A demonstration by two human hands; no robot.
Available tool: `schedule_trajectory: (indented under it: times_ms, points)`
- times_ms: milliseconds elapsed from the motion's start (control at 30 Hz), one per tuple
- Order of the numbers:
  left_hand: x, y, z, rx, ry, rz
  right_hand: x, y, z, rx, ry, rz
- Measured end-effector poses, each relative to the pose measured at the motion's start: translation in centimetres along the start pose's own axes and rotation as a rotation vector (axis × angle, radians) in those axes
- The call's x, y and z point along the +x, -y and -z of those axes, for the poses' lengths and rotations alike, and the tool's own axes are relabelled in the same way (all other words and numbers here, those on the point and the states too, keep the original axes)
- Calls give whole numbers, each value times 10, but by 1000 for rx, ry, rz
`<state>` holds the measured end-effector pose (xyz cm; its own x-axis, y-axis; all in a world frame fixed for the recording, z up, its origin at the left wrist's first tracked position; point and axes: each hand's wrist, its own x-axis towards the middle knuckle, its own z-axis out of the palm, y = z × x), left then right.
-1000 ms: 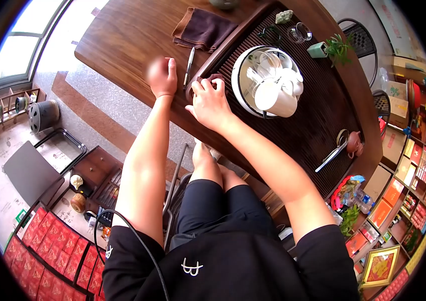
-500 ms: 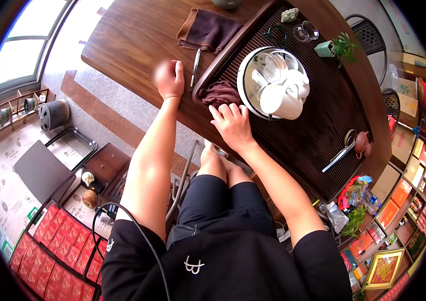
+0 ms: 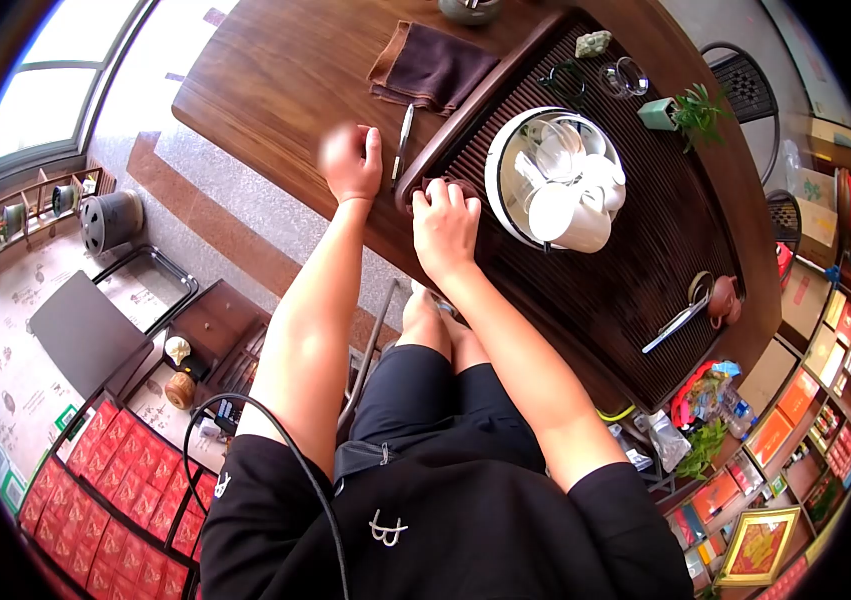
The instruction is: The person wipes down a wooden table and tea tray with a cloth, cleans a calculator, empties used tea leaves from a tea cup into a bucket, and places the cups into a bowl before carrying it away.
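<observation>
My right hand (image 3: 445,228) lies over a crumpled dark brown cloth (image 3: 467,187) at the near left corner of the ribbed tea tray (image 3: 585,320), its fingers curled onto it. Most of that cloth is hidden under the hand. To the right stands a round white basin (image 3: 497,190) with a dark rim, filled with a white mug (image 3: 567,218), other white cups and clear glass pieces. My left hand (image 3: 353,168) rests at the wooden table's edge, thumb up; its fingers are blurred. Between the hands lies a slim pen-like tool (image 3: 402,145).
A folded dark cloth (image 3: 432,68) lies farther back on the table (image 3: 275,75). On the tray are a small potted plant (image 3: 690,112), a carved stone piece (image 3: 592,43), glass rings (image 3: 625,77), a reddish teapot (image 3: 724,300) and metal tongs (image 3: 675,325).
My right hand has moved forward and left onto the crumpled cloth and curled its fingers over it. The left hand stays in about the same place. The view has shifted slightly.
</observation>
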<state>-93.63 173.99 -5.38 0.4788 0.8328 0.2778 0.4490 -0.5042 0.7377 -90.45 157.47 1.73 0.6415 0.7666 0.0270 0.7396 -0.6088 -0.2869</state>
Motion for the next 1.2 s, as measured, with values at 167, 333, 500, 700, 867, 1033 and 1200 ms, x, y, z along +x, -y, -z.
schedule_trajectory:
  times_ms: [167,333,500,700,867,1033,1200]
  points:
    - [1,-3,0,15,11,12,-4,1,8,-16,104,-4]
    - [1,-2,0,46,17,3,-9,-4,12,39,45,38]
    - [2,4,-3,77,-7,-53,-20,-15,8,-15,-36,81]
    - [1,6,-6,94,-12,-78,-49,-37,12,-37,-63,75]
    - [-2,9,-6,75,-18,-37,-79,-57,16,-81,-74,15]
    - [-5,29,-13,-63,-51,42,-122,-91,30,-27,-31,-89]
    - [9,32,6,-648,133,441,-166,-123,43,-41,-60,-147]
